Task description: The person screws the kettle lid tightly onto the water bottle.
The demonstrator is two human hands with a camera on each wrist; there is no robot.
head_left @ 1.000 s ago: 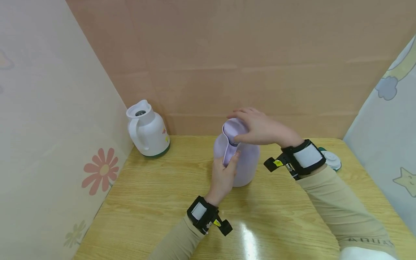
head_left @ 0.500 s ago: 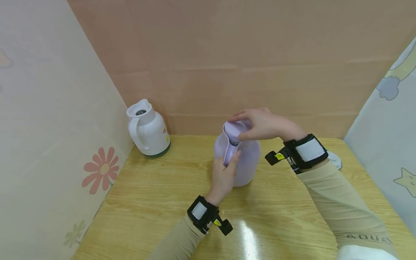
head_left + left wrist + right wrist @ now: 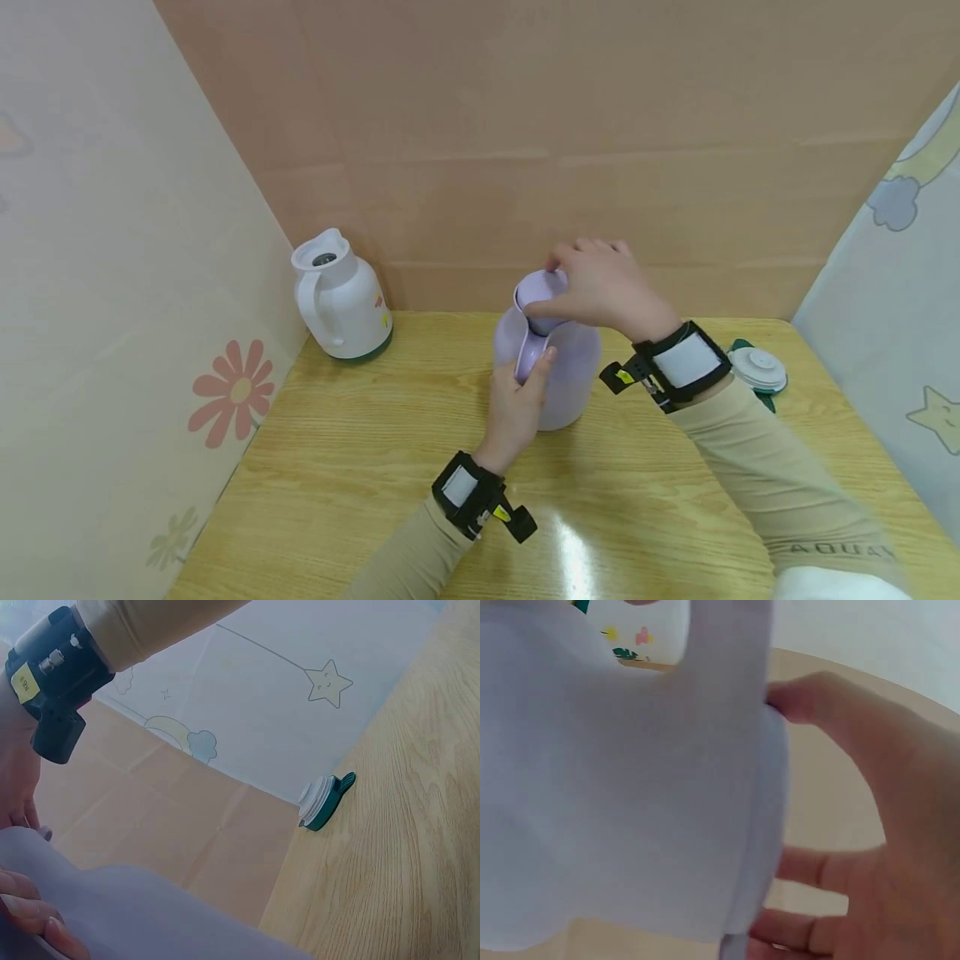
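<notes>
A lilac jug (image 3: pixel 572 377) stands on the wooden table (image 3: pixel 360 450) at its middle. My left hand (image 3: pixel 516 407) grips the jug's handle (image 3: pixel 527 354) from the near side, thumb up against it. My right hand (image 3: pixel 600 292) sits on top, with fingers curled round the lilac lid (image 3: pixel 536 292), most of which it hides. In the left wrist view the jug's body (image 3: pixel 165 915) fills the bottom left, with fingertips (image 3: pixel 30 911) on it. The right wrist view shows the jug (image 3: pixel 615 787) very close and my left hand (image 3: pixel 855 825) beside it.
A white jug (image 3: pixel 341 300) with no lid stands at the back left corner. A white and green lid (image 3: pixel 759 369) lies on the table at the right, also seen as the white and green lid (image 3: pixel 324 802). Walls close in on the left, back and right.
My right hand has turned on the lilac lid, its wrist swinging back toward me. The white and green lid shows again at the right. Left hand and jug have stayed put.
</notes>
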